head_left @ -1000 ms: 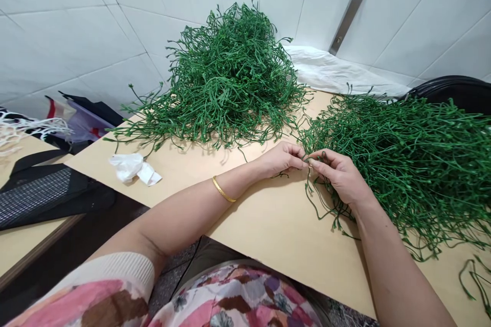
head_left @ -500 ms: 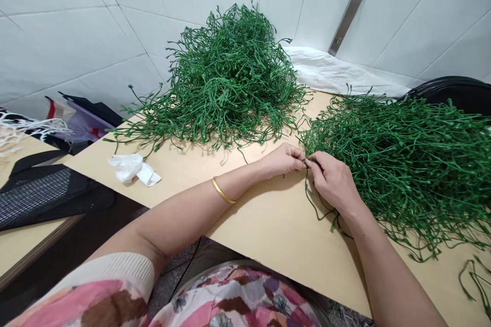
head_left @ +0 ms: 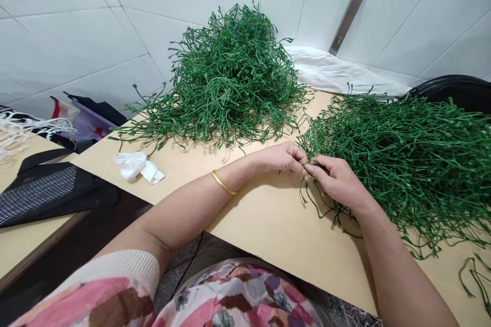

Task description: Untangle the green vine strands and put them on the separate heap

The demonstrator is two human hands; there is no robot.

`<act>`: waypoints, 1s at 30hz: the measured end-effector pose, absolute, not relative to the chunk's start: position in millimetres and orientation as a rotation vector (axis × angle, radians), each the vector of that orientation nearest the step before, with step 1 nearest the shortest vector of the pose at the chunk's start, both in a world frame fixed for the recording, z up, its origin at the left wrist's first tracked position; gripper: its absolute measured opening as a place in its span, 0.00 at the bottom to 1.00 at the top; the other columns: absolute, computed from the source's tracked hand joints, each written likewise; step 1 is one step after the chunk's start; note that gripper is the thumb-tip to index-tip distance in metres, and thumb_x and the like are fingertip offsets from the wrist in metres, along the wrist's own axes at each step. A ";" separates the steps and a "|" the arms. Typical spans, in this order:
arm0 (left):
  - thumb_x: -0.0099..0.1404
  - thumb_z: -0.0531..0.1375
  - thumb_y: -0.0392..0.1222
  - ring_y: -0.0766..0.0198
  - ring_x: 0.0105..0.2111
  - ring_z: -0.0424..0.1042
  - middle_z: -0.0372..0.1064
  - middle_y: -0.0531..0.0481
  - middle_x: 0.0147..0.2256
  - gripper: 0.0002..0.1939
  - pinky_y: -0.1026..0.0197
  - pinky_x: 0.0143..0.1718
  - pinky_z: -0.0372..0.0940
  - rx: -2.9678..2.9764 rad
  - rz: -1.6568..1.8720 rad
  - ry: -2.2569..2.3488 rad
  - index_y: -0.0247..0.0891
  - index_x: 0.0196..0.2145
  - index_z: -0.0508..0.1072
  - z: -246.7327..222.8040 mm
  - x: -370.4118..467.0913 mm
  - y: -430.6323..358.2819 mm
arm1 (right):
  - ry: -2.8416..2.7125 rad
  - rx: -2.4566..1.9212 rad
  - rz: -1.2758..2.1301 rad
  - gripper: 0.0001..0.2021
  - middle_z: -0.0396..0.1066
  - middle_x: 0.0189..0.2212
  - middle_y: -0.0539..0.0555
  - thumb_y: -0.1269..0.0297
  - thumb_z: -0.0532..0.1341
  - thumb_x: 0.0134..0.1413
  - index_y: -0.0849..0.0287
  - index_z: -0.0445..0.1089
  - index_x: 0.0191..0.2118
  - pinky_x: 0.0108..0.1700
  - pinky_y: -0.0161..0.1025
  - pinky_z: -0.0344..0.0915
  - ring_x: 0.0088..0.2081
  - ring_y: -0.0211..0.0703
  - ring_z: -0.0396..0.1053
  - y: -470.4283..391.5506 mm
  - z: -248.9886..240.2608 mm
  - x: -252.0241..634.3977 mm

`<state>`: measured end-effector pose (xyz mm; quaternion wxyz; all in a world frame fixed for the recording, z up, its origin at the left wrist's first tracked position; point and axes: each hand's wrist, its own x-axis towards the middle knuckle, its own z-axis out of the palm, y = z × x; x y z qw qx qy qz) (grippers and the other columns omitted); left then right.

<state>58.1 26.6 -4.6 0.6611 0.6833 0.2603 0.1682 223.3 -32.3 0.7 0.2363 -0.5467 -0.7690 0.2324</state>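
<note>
Both grips, left hand (head_left: 288,157) and right hand (head_left: 337,178), pinch thin, curling green strands (head_left: 306,185).

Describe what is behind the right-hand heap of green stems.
Behind the heap, the curved top of a black object shows, with a white sheet along the tiled wall. The heap hides the object's lower part; what it is cannot be told.
</note>
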 end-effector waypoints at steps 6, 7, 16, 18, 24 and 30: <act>0.44 0.63 0.38 0.77 0.15 0.46 0.49 0.59 0.13 0.14 0.67 0.18 0.38 1.406 0.391 0.469 0.34 0.15 0.60 -3.0 57.4 25.5 | -1.776 -1.271 1.132 0.13 0.51 0.17 0.45 0.58 0.58 0.48 0.62 0.63 0.22 0.23 0.33 0.44 0.21 0.30 0.46 -34.7 5.9 223.2; 0.44 0.64 0.38 0.77 0.14 0.45 0.48 0.59 0.13 0.15 0.67 0.18 0.38 1.338 0.400 0.457 0.34 0.15 0.59 -3.8 58.2 24.4 | -1.691 -1.225 1.209 0.12 0.51 0.17 0.44 0.58 0.59 0.48 0.62 0.64 0.22 0.22 0.32 0.43 0.20 0.30 0.45 -35.4 5.6 222.8; 0.42 0.63 0.36 0.78 0.13 0.42 0.46 0.61 0.13 0.14 0.69 0.17 0.36 0.973 0.484 0.414 0.34 0.17 0.58 -16.4 65.3 20.8 | -1.066 -0.921 1.441 0.14 0.44 0.14 0.41 0.60 0.64 0.43 0.60 0.58 0.20 0.19 0.30 0.40 0.15 0.26 0.40 -37.6 14.0 220.2; 0.44 0.64 0.38 0.79 0.13 0.42 0.46 0.60 0.13 0.15 0.69 0.17 0.35 0.958 0.561 0.476 0.35 0.18 0.57 -17.3 66.2 23.8 | -1.046 -0.958 1.312 0.14 0.43 0.14 0.40 0.58 0.62 0.46 0.59 0.59 0.21 0.19 0.31 0.42 0.15 0.27 0.41 -34.7 15.8 224.7; 0.44 0.66 0.39 0.79 0.13 0.43 0.51 0.60 0.15 0.20 0.69 0.16 0.35 0.948 0.790 0.652 0.35 0.18 0.55 -17.9 70.5 27.8 | -1.264 -1.256 0.454 0.10 0.53 0.17 0.44 0.60 0.60 0.50 0.59 0.62 0.25 0.21 0.32 0.49 0.19 0.31 0.50 -35.4 11.4 230.7; 0.42 0.67 0.38 0.79 0.13 0.47 0.50 0.60 0.15 0.19 0.69 0.16 0.38 0.924 0.848 0.670 0.34 0.16 0.57 -18.3 74.5 17.6 | -1.869 -1.334 0.028 0.10 0.67 0.41 0.58 0.68 0.49 0.56 0.59 0.67 0.39 0.43 0.39 0.61 0.43 0.43 0.65 -38.6 -4.5 207.6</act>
